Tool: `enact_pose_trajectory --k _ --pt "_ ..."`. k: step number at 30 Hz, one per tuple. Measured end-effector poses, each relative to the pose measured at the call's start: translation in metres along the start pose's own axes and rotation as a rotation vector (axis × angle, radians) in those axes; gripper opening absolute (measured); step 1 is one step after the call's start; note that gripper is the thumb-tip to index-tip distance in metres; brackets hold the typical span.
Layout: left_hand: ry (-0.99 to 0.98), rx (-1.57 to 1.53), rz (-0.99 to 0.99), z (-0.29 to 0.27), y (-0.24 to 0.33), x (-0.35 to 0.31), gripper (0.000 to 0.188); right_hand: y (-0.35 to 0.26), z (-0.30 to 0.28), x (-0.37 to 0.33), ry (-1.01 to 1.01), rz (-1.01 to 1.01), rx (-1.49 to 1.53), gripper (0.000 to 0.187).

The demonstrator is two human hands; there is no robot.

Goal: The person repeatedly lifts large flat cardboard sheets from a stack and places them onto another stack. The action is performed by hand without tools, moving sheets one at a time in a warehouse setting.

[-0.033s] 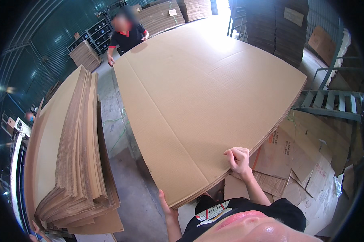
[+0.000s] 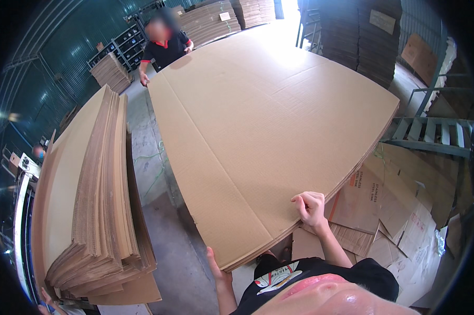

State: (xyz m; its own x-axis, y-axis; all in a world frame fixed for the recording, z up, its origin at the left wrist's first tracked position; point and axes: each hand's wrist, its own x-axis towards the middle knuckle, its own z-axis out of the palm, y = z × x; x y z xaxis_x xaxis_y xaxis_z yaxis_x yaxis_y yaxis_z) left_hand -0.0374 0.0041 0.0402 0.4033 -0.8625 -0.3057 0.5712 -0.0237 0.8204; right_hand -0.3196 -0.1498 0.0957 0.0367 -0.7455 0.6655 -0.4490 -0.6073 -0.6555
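Brown cardboard sheets [image 2: 258, 131] span above grey floor [image 2: 176, 257], near a green wall [image 2: 79, 65]; my right hand [image 2: 311, 207] curls closed at their near edge; my left hand [image 2: 220, 272] touches the near-left corner, fingers hidden.

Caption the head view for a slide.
Left hand and right hand at the near edge of cardboard sheets, a co-worker at the far edge.

From the person's head, the left of two side-by-side fisheye cameras looks obliquely forward and down across the corrugated cardboard sheets [image 2: 268, 126]. The wearer's black T-shirt [image 2: 316, 266] sits very close at the lower edge; a co-worker [image 2: 166, 51] appears well beyond, near the top, inside the dark, curved rim.
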Motion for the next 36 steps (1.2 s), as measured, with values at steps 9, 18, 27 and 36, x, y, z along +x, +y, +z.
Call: enact_pose_trajectory --k 9,18,27,36 --pt "-0.022 0.006 0.003 0.01 0.0 0.011 0.071 0.005 -0.006 0.012 0.017 -0.008 -0.004 0.016" --pt "-0.121 -0.082 -0.044 -0.003 0.041 0.025 0.062 -0.005 -0.009 0.017 0.131 0.091 0.044 0.028" --pt "-0.198 -0.001 -0.051 0.061 0.13 0.007 0.051 0.039 -0.092 0.041 0.559 0.409 0.2 0.041" --pt "-0.092 -0.085 -0.118 -0.017 0.112 0.033 0.046 0.079 -0.13 0.031 0.266 1.09 0.579 0.117"
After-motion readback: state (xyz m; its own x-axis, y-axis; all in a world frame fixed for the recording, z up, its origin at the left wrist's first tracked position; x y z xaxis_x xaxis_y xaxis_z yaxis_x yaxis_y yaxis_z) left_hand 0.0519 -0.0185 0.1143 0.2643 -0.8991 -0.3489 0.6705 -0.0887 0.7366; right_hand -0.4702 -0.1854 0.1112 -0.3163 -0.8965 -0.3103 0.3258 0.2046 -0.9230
